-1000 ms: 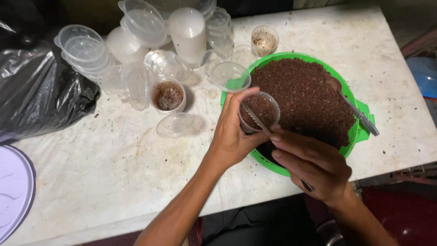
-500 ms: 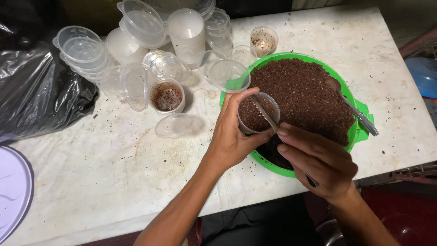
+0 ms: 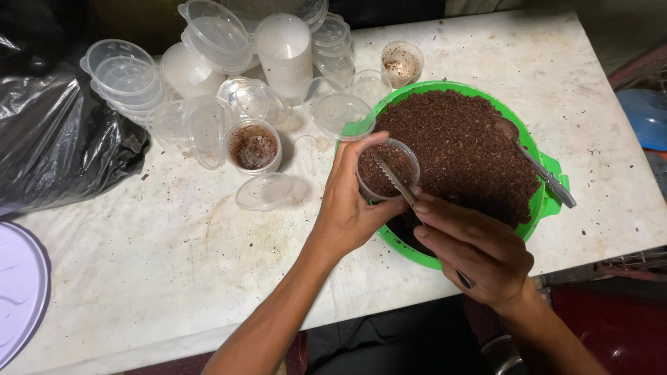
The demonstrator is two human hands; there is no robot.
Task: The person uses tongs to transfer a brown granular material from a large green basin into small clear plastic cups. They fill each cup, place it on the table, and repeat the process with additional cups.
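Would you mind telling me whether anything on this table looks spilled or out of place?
Slightly, yes. Brown crumbs lie scattered on the white table right of the green bowl. Left of it, clear lids and tubs lie jumbled, some tipped on their sides. The cup in the left hand sits upright.

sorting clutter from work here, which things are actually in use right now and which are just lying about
In use:
left hand holding a small clear cup of brown crumbly mix
right hand with a thin utensil in the cup
green bowl of the same mix

Lying about:
stacked empty cups and lids
part-filled cup
loose lid
black bag
spoon in the bowl
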